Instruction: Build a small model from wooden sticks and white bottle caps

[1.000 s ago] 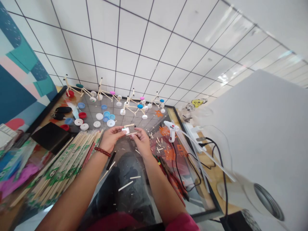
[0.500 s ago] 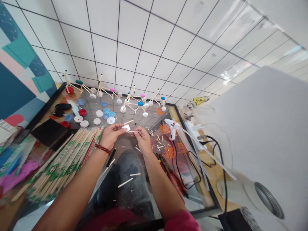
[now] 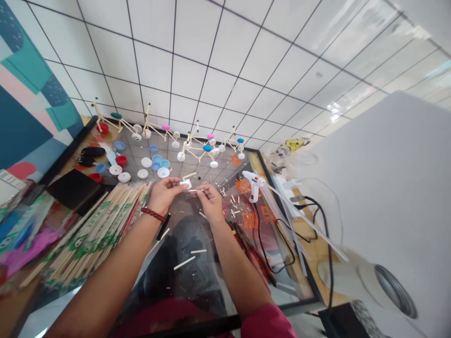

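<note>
Between the thumb and fingers of my left hand (image 3: 165, 195) is a white bottle cap (image 3: 185, 183), with a short wooden stick (image 3: 189, 176) slanting up behind it. My right hand (image 3: 210, 202) pinches a thin wooden stick (image 3: 196, 190), whose left end reaches close to the cap. Whether that end touches the cap, I cannot tell. Beyond my hands stand several small bicycle-like models (image 3: 197, 149) made of sticks and bottle caps. A white glue gun (image 3: 253, 185) stands to the right of my right hand.
Wrapped chopsticks (image 3: 95, 230) lie left of my left arm, beside a black box (image 3: 77, 190). Loose blue caps (image 3: 156, 162) and red and white ones sit farther back. Cut stick bits (image 3: 233, 206), red-handled pliers (image 3: 255, 253) and a black cable (image 3: 259, 234) are at the right.
Both hands stay close together in nearly the same place. The cap in my left hand has turned slightly. The whole view has shifted a little.
</note>
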The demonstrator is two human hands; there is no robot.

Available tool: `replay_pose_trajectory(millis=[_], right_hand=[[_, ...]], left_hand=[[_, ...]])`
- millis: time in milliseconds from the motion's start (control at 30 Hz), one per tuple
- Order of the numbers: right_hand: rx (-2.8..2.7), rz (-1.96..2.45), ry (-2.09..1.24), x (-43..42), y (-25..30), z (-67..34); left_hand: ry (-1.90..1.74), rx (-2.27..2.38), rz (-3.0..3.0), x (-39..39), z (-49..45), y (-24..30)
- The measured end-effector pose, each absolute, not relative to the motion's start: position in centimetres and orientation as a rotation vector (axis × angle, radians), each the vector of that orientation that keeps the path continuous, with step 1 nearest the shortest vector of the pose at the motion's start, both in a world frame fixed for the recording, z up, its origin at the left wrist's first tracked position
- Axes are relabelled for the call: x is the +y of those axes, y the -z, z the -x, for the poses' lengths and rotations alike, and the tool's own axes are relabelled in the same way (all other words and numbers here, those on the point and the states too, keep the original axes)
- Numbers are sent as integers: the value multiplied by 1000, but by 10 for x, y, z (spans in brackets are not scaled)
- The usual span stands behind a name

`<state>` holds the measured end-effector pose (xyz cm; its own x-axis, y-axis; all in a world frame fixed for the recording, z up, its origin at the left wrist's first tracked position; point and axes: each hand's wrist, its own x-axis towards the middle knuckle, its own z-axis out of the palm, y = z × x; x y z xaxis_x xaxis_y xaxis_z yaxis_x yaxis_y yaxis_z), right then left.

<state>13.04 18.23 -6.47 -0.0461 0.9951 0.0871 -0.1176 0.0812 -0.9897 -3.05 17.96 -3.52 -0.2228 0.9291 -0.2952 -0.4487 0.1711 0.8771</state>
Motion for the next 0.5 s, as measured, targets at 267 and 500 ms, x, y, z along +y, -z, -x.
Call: replay_pose_trajectory(millis=[267,500], right_hand=[[-1215,1048,-1187,183,70,-128],[-1181,1061,-1183,187,73,-130]], left_hand=[[-1419,1175,-546,180,29,36],[-1423,1160,-490,181,29,32]])
